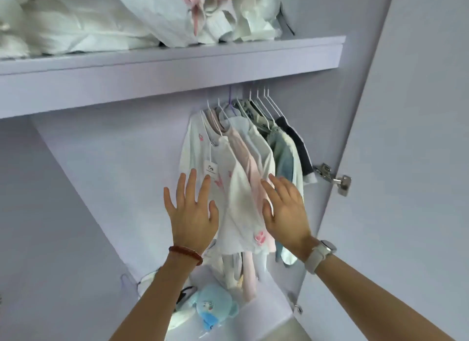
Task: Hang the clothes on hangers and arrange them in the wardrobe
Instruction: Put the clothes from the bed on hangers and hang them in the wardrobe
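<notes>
Inside a lilac wardrobe (106, 163), door (411, 137) swung open at right, hinge (332, 178) showing. Small clothes (253, 147) hung close together on white hangers (264, 104) below the shelf (177, 61), bunched toward the right end. Nearest: a white shirt (236, 196) with pink prints and a tag (211, 168); behind it a pink one (250, 168), then pale blue, green and dark pieces.

Left hand (191, 211) raised with fingers spread and straight, holding nothing, fingertips over the left edge of the white shirt; contact hard to tell. Red bracelet (186, 254) on that wrist. Right hand (285, 208) also spread flat, fingers straight, against the right side of the hung row near the pink and blue pieces, gripping nothing. White watch (321, 255) on that wrist.

On the shelf, heaped white bedding (88, 18) with some pink cloth (195, 0). Down on the wardrobe floor, a blue plush toy (213, 307) in clear wrap.
</notes>
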Motion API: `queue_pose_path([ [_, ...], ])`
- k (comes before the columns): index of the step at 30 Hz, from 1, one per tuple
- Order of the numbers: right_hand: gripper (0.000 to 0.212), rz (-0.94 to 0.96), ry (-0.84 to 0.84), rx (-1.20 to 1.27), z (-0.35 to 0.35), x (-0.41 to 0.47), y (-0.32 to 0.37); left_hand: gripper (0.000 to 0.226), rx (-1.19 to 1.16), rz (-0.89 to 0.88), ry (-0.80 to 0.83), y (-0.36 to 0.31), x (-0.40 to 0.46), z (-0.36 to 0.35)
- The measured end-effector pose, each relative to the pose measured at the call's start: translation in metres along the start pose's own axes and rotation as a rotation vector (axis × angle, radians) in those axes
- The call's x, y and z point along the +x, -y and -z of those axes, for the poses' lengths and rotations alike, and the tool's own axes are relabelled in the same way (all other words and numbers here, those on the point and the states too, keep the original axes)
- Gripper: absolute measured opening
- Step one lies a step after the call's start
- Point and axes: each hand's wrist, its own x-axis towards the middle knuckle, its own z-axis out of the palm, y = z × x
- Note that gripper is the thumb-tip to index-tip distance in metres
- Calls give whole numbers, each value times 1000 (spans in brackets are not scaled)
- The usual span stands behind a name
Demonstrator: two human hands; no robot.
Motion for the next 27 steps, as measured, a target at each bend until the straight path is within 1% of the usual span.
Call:
queue_pose_path([
  [3, 38, -172, 131, -67, 12, -83, -18, 42, -151, -57, 185, -29, -62, -20],
  [5, 40, -339, 229, -97, 23, -145, -25, 38, -249, -56, 339, -53, -106, -24],
  [7, 43, -517, 322, -131, 37, -206, -30, 40, -331, -80, 491, -77, -149, -22],
  [10, 44, -744, 354, -188, 66, -288, -30, 41, -391, -205, 653, -112, -205, -14],
  [13, 42, -963, 316, -230, 102, -362, -19, 39, -441, -340, 792, -147, -251, -6],
  [17, 40, -1254, 202, -290, 152, -457, 8, 35, -541, -574, 969, -210, -312, 16],
  [18, 41, -1324, 173, -313, 165, -480, 17, 35, -577, -655, 1001, -228, -328, 25],
  [21, 41, -1513, 48, -381, 204, -549, 48, 35, -683, -939, 1027, -282, -381, 59],
  [23, 43, -1675, -40, -421, 230, -596, 72, 38, -733, -1088, 1087, -317, -420, 88],
  [25, 40, -1848, -129, -455, 252, -644, 99, 41, -749, -1243, 1157, -349, -464, 118],
  [27, 38, -1983, -229, -474, 271, -694, 127, 43, -752, -1420, 1207, -373, -512, 150],
])
